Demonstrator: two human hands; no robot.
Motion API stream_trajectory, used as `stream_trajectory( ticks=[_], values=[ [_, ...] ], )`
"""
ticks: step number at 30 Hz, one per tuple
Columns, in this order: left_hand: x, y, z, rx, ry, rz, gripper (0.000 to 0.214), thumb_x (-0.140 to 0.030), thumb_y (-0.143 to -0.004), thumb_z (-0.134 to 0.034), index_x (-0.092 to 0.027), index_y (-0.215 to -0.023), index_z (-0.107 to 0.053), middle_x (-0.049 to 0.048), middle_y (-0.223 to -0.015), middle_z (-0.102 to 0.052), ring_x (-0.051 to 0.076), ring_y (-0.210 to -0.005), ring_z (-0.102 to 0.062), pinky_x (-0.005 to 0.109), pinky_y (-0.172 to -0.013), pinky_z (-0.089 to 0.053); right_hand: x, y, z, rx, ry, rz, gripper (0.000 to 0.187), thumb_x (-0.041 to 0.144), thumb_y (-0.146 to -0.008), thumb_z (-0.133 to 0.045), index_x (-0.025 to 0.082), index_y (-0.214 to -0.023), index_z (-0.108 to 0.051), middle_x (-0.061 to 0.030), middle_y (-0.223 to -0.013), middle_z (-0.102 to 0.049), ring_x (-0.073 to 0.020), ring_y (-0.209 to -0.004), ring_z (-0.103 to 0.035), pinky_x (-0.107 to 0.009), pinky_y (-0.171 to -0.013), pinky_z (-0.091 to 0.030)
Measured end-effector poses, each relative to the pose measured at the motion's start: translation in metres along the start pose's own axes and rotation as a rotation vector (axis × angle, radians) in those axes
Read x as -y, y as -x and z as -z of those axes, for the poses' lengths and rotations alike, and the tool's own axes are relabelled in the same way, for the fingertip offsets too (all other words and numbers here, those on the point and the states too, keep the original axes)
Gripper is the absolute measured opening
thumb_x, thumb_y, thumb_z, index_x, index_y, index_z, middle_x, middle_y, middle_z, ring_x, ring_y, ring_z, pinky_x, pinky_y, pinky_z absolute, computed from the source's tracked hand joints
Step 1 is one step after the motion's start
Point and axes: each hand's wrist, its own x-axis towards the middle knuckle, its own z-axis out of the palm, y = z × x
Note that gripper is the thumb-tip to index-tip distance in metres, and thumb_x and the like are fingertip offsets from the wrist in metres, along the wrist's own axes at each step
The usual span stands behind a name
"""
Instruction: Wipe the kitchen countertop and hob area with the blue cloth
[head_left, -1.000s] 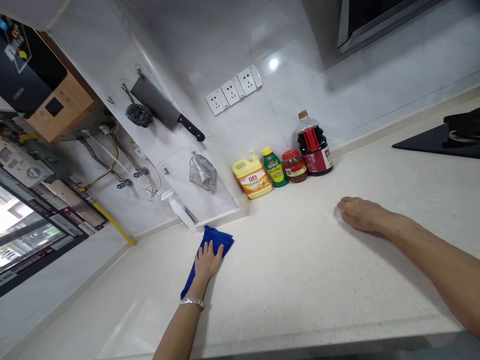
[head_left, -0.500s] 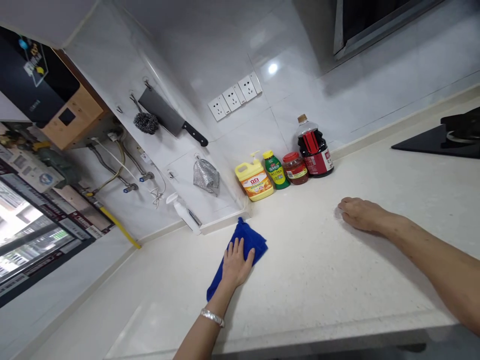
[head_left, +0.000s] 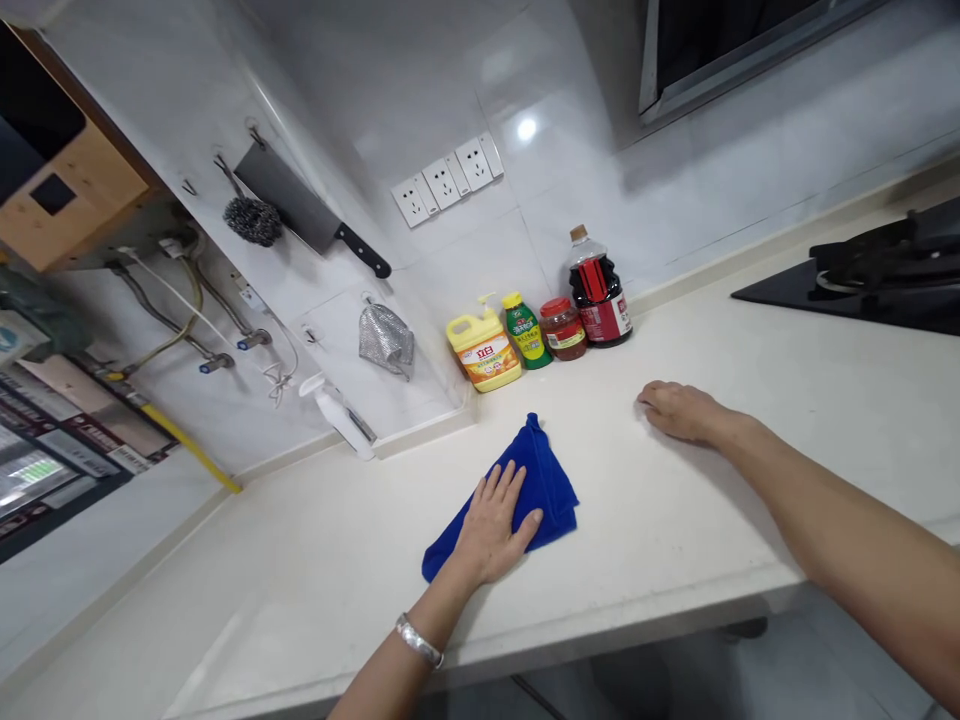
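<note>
My left hand (head_left: pixel 495 520) lies flat with fingers spread on a folded blue cloth (head_left: pixel 544 478), pressing it onto the white countertop (head_left: pixel 675 520). A silver bracelet (head_left: pixel 418 641) sits on that wrist. My right hand (head_left: pixel 679 410) rests palm down on the counter to the right of the cloth, fingers stretched out and holding nothing. It is about a hand's width from the cloth.
By the back wall stand a yellow dish-soap bottle (head_left: pixel 484 350), a green bottle (head_left: pixel 526 331), a red-lidded jar (head_left: pixel 562 328) and a dark sauce bottle (head_left: pixel 596 290). A cleaver (head_left: pixel 300 210), scourer (head_left: pixel 251 220) and mesh cloth (head_left: pixel 386 340) hang at left. A black hob (head_left: pixel 862 285) lies far right.
My left hand has slid the blue cloth to the right and toward the counter's front edge. My right hand has stayed planted on the counter.
</note>
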Motion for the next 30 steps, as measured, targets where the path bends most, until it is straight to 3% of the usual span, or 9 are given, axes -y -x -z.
stream_trajectory(
  ticks=[7,14,30],
  values=[
    [-0.027,0.022,0.005,0.016,0.027,-0.114,0.07,-0.063,-0.098,-0.03,-0.027,-0.158,-0.017,0.0053,-0.165,-0.015,0.027,-0.153,-0.008,0.054,-0.126,-0.015,0.004,0.001,0.007,0.036,0.009,-0.031,0.039,0.022,-0.089,-0.042,0.017,-0.118,-0.067,-0.0147,-0.136,-0.059,-0.0303,-0.118,-0.059,-0.042,-0.099,-0.046],
    [-0.049,0.04,0.003,0.021,0.035,-0.108,0.07,-0.062,-0.098,-0.03,-0.03,-0.158,-0.014,0.0032,-0.166,-0.012,0.027,-0.153,-0.007,0.056,-0.126,-0.014,0.005,0.004,0.011,0.053,0.023,-0.038,0.038,0.022,-0.091,-0.042,0.018,-0.121,-0.066,-0.0133,-0.138,-0.058,-0.0283,-0.12,-0.058,-0.04,-0.102,-0.045],
    [-0.058,0.047,0.002,0.051,0.082,-0.044,0.073,-0.066,-0.097,-0.028,-0.029,-0.158,-0.014,0.0022,-0.166,-0.01,0.027,-0.153,-0.005,0.057,-0.126,-0.012,-0.008,-0.001,-0.004,0.035,-0.005,-0.013,0.037,0.024,-0.091,-0.043,0.018,-0.121,-0.064,-0.0132,-0.137,-0.058,-0.0283,-0.122,-0.057,-0.04,-0.104,-0.044]
  ],
)
